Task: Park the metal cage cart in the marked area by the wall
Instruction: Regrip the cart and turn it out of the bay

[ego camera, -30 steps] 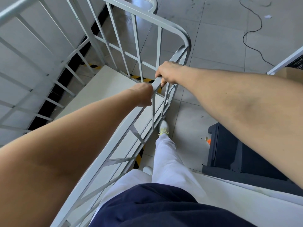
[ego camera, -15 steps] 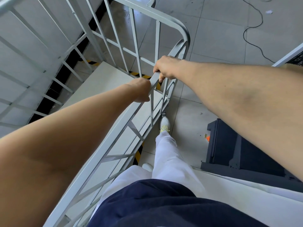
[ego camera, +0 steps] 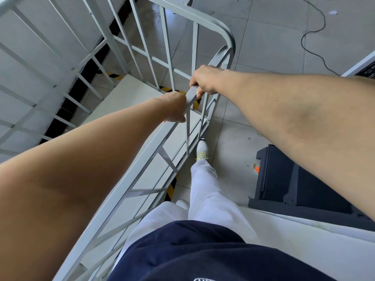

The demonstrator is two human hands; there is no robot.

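Observation:
The grey metal cage cart (ego camera: 227, 35) fills the left and centre, its barred sides rising around a pale deck (ego camera: 125, 98). My left hand (ego camera: 175, 109) is closed around the near top rail. My right hand (ego camera: 205, 81) grips the same rail a little further along, near the rounded corner. Yellow-and-black floor marking tape (ego camera: 171, 90) shows through the bars beyond the deck, and another strip (ego camera: 169, 191) lies by the cart's near edge. The white wall (ego camera: 40, 43) with a black base strip stands just left of the cart.
A black box (ego camera: 304, 179) sits on the tiled floor at the right. A black cable (ego camera: 312, 51) snakes over the floor at the upper right. Another grey frame edge (ego camera: 359, 63) juts in at the right. My white shoe (ego camera: 202, 148) stands beside the cart.
The view has shifted slightly, and the cart with both gripping hands sits a little higher in the frame. My front foot has stayed beside the cart. Both hands keep their hold.

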